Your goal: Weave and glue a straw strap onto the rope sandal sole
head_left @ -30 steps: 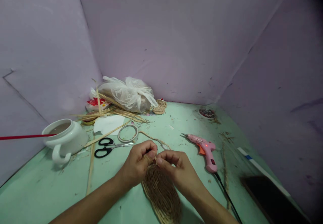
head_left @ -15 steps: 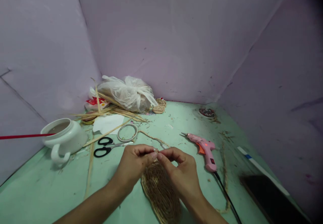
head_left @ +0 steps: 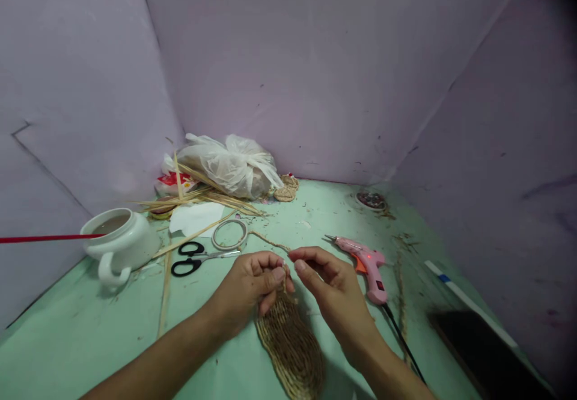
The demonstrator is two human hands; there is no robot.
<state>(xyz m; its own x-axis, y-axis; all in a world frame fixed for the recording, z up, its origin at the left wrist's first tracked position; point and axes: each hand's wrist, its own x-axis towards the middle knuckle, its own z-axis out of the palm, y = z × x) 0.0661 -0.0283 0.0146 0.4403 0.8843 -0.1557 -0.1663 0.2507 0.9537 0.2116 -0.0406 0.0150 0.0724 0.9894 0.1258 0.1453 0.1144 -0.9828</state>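
Observation:
A long oval sole-shaped piece coiled from brown braided fibre cord (head_left: 293, 346) hangs below my left hand (head_left: 252, 286). My left hand pinches its upper end between thumb and fingers, which partly hide that end. Just to the right, my right hand (head_left: 336, 295) has its thumb and index finger slightly parted, with nothing visible between them. A thin braided cord (head_left: 268, 241) runs across the table towards the right fingertips; whether they touch it is unclear.
Black-handled scissors (head_left: 192, 262) and a tape roll (head_left: 229, 234) lie left. A pink glue gun (head_left: 367, 262), its light lit, lies right near a dark flat object (head_left: 482, 352). Behind are a white pot (head_left: 121, 247), dry fibre strips (head_left: 202, 199) and a plastic bag (head_left: 234, 166).
My right hand has come away from the tip of the coiled piece and its fingers have loosened. My left hand still grips the tip. The view has shifted slightly.

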